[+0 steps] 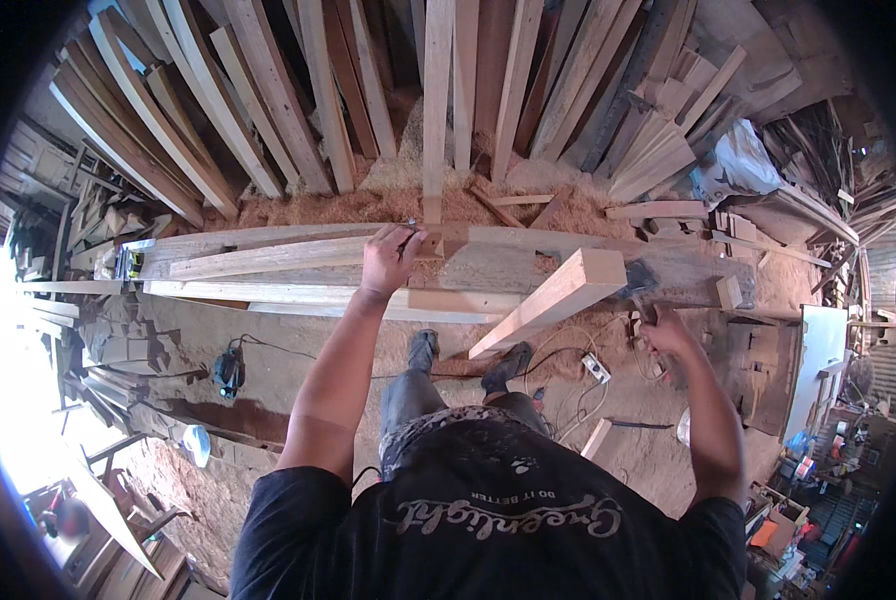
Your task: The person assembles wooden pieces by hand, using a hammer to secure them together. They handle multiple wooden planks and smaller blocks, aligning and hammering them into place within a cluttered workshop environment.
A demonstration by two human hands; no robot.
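Note:
My left hand is closed around a slim, dark chisel-like tool, mostly hidden by the fingers, at the right end of a long pale timber. This timber lies along a thick, worn wooden beam. Out to the right, my right hand grips the handle of a hammer, its dark head above the beam's near edge. A squared post slants between my hands, its upper end close to the hammer head. Another pale timber runs along the beam's near side.
Many boards lean in a row along the far side, above reddish sawdust. Near my feet, cables run to a white power strip. A corded power tool lies on the floor at left. Wood offcuts are piled at far right.

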